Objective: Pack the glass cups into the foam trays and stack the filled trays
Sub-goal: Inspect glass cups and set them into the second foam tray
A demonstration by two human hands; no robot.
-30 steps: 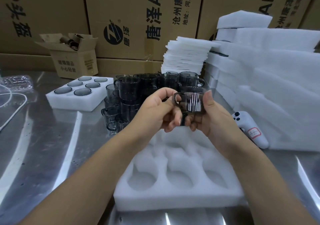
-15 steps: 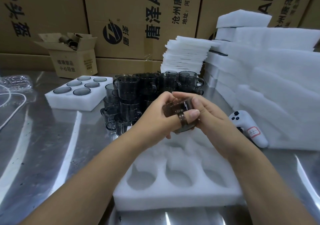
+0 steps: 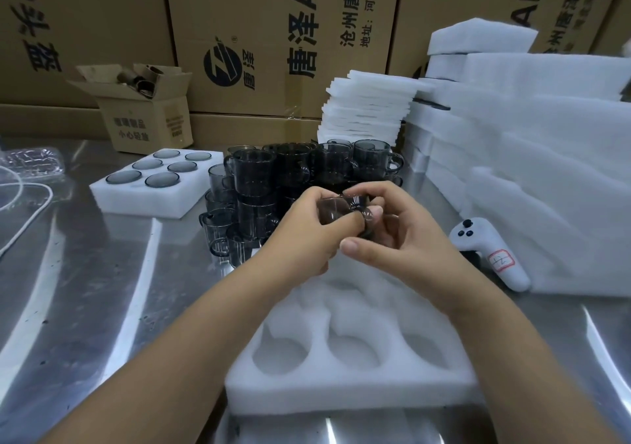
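The cup [image 3: 336, 212] is tipping from upright, where its ribbed wall was facing the camera a second ago, over onto its side. Its handle [image 3: 367, 222] is swinging round to the front. The left grip [image 3: 304, 238] and right grip [image 3: 406, 238], earlier pinching the cup from opposite sides with the glass plainly showing between them, are closing together and overlapping, so most of the cup is now being hidden. The right thumb [image 3: 351, 247], earlier standing along the cup's right wall, is stretching out leftward beneath it. The cup itself is drifting slightly to the left.
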